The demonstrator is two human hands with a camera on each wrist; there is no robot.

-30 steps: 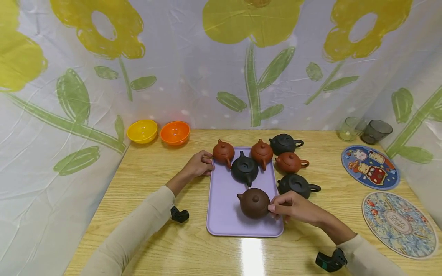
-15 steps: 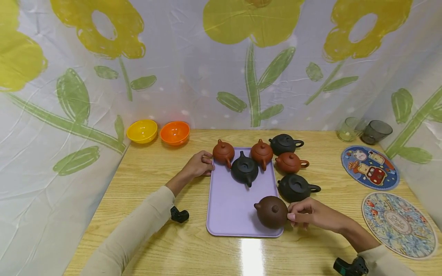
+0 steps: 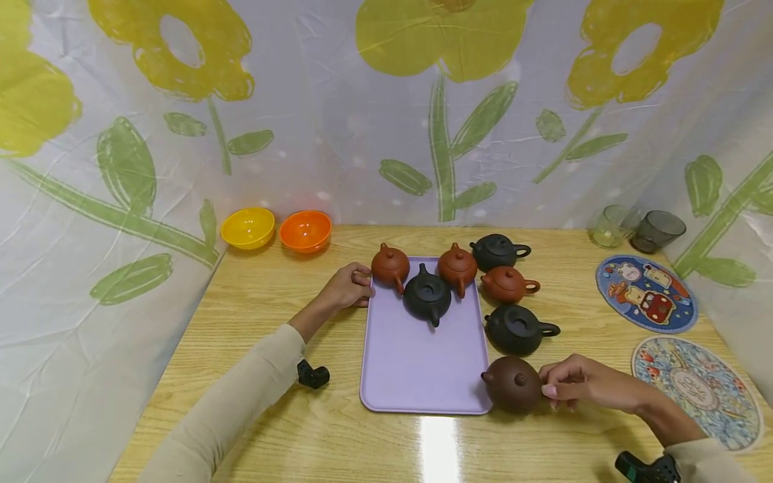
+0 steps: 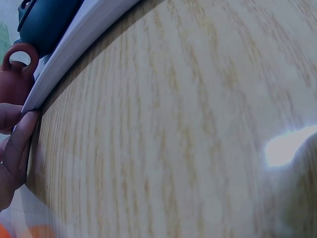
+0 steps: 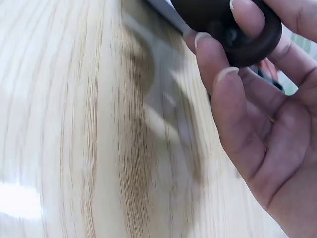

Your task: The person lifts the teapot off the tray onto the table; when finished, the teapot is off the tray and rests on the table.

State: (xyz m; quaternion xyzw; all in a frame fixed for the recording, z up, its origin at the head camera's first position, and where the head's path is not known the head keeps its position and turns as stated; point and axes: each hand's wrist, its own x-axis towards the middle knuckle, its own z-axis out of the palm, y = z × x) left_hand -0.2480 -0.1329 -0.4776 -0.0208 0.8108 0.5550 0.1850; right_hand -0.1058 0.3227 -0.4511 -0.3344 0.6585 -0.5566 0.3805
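My right hand (image 3: 592,384) grips the looped handle of a dark brown teapot (image 3: 513,386), its spout pointing left over the lilac tray's right front corner. In the right wrist view, curled fingers and thumb are around the handle (image 5: 252,52). At the far left, my left hand (image 3: 347,287) pinches the rim of the lilac tray (image 3: 423,372); the left wrist view has fingers (image 4: 22,134) against that rim. On the tray stand a red-brown teapot (image 3: 390,266) by my left hand, a black teapot (image 3: 427,296) and another red-brown teapot (image 3: 457,266).
Right of the tray, a black teapot (image 3: 496,251), a red-brown teapot (image 3: 504,284) and another black teapot (image 3: 513,329) form a column. Yellow (image 3: 248,229) and orange (image 3: 305,232) bowls stand back left. Two glasses (image 3: 658,231) and two round mats (image 3: 647,293) lie right.
My right hand has carried the dark brown teapot from above the tray's front to the right, past the tray's right edge. The left hand has stayed at the tray's rim.
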